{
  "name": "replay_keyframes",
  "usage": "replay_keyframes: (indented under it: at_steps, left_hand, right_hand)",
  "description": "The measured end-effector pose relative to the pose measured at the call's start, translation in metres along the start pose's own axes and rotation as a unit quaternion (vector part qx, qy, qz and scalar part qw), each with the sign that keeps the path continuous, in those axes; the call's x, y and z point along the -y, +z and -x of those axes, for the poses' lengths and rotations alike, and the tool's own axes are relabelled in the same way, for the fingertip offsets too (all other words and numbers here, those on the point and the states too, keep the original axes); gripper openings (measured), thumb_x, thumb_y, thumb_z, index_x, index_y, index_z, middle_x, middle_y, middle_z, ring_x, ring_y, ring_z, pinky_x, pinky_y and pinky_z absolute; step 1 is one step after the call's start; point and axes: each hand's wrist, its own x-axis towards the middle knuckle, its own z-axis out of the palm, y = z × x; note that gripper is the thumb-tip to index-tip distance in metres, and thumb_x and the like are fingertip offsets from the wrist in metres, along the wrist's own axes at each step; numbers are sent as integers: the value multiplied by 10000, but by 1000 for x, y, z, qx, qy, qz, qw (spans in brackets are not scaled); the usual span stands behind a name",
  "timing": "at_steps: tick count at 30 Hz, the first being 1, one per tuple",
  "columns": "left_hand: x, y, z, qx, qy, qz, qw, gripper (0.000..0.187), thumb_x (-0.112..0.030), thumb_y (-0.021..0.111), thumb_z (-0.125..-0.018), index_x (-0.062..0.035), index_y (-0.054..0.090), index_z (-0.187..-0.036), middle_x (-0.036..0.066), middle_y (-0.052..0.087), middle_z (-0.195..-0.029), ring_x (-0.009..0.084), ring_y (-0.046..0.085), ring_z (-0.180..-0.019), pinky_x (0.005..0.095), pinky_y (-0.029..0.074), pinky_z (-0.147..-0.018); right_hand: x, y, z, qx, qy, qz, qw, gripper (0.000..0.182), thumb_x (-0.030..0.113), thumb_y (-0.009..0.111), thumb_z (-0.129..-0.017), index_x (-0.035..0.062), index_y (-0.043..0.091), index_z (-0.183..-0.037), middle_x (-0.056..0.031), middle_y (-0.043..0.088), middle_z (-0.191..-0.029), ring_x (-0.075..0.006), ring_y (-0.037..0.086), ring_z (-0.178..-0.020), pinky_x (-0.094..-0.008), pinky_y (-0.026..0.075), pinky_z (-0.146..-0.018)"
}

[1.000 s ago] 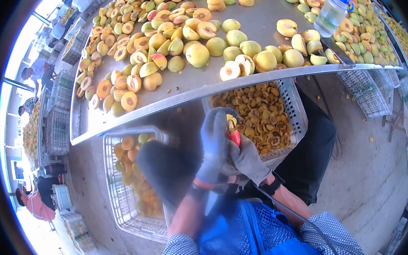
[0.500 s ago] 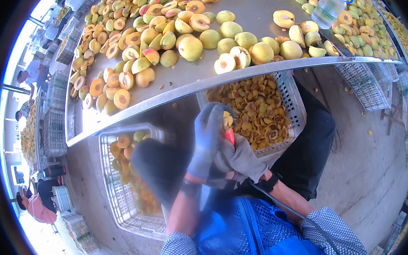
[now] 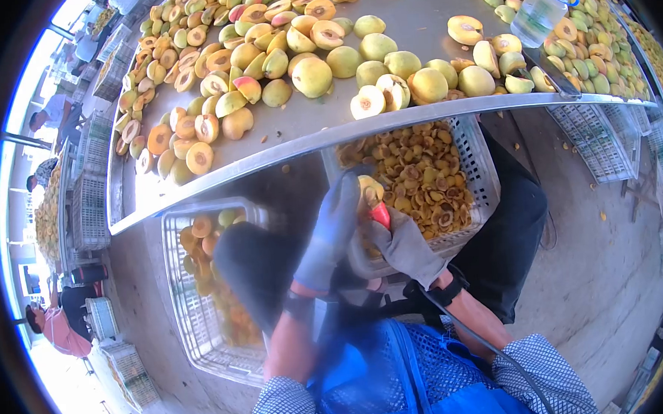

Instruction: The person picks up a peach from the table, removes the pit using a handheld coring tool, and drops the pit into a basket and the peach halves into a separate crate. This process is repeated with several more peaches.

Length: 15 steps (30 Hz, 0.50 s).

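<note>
My left hand (image 3: 333, 229), in a grey glove, is wrapped round a yellow fruit half (image 3: 369, 190). My right hand (image 3: 406, 249), also gloved, grips a small tool with a red part (image 3: 381, 215) that touches the fruit. Both hands are close together over the front of a white crate (image 3: 481, 165) full of small fruit pieces. The tool's tip is hidden by the fruit.
Halved and whole fruits (image 3: 311, 77) lie on the metal table (image 3: 284, 153) ahead. A water jug (image 3: 540, 12) and a knife (image 3: 557, 75) are at its right. Another crate (image 3: 191, 312) of fruit stands left of my legs. Co-workers (image 3: 64, 326) sit far left.
Both hands have turned slightly and the fruit half shows more. The red part has shifted a little up and to the right. My right hand has moved slightly right.
</note>
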Motion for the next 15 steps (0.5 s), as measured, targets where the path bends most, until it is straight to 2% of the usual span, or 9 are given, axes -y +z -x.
replay_keyframes:
  at_steps: [4, 6, 8, 9, 11, 12, 13, 14, 15]
  left_hand:
    - [18, -6, -12, -52, 33, -54, 997, 370, -346, 484, -988, -14, 590, -1112, 58, 629, -1011, 100, 570, -907, 248, 468, -804]
    - [8, 4, -3, -78, 27, -9, 997, 343, -317, 499, -972, -24, 574, -1133, 67, 617, -1015, 116, 580, -890, 254, 476, -804]
    - [5, 3, -1, -72, 162, -93, 980, 311, -273, 492, -963, -34, 555, -1152, 68, 601, -996, 134, 588, -879, 268, 481, -799]
    - [10, -4, -4, -45, 38, 117, 991, 272, -204, 497, -954, -47, 508, -1176, 68, 556, -1053, 157, 564, -955, 283, 498, -798]
    - [15, 0, -6, -38, 108, 100, 988, 267, -205, 497, -953, -43, 503, -1165, 70, 549, -1048, 162, 560, -949, 280, 489, -812]
    - [18, 3, -6, -34, 178, 82, 980, 262, -206, 497, -951, -39, 498, -1154, 72, 542, -1042, 167, 555, -942, 277, 481, -827]
    - [20, 4, -5, -37, 177, 84, 980, 262, -206, 497, -951, -39, 498, -1154, 72, 542, -1042, 167, 555, -942, 277, 481, -827]
    - [18, 7, -3, -18, 160, 166, 973, 243, -195, 499, -954, -37, 502, -1138, 71, 533, -1040, 167, 550, -947, 278, 476, -834]
    - [17, 9, -2, 3, 142, 248, 958, 223, -184, 502, -956, -35, 506, -1123, 70, 524, -1039, 167, 545, -952, 280, 471, -842]
  right_hand:
    - [2, 1, 2, -48, -51, -23, 997, 249, 229, 555, -948, -13, 584, -1000, -19, 572, -725, -119, 536, -677, -285, 449, -602]
    - [16, -4, 5, -63, 112, -197, 972, 341, 288, 600, -871, 3, 600, -1059, -177, 629, -846, -239, 623, -769, -360, 489, -727]
    - [7, -4, 5, -54, 113, -213, 969, 316, 258, 586, -887, 0, 593, -1069, -130, 634, -835, -191, 615, -776, -326, 488, -719]
    - [3, -4, 5, -38, 136, -242, 960, 304, 252, 577, -897, -4, 592, -1061, -105, 635, -838, -168, 609, -784, -315, 486, -716]
    - [4, -4, 6, -21, 159, -268, 950, 294, 246, 569, -906, -9, 592, -1052, -80, 636, -840, -145, 603, -792, -304, 484, -714]
    - [11, -4, 8, -19, 148, -254, 956, 224, 239, 556, -935, 18, 565, -971, -17, 553, -733, -90, 508, -671, -264, 418, -598]
    - [14, -2, 11, -18, 139, -241, 960, 202, 232, 543, -963, 44, 537, -889, 47, 470, -626, -35, 412, -549, -225, 351, -483]
    - [11, 0, 12, -17, 141, -241, 960, 202, 232, 543, -963, 44, 537, -889, 47, 470, -626, -35, 412, -549, -225, 351, -483]
    - [6, 4, 12, -9, 184, -265, 946, 219, 236, 548, -944, 18, 565, -956, -7, 546, -717, -78, 500, -651, -258, 415, -585]
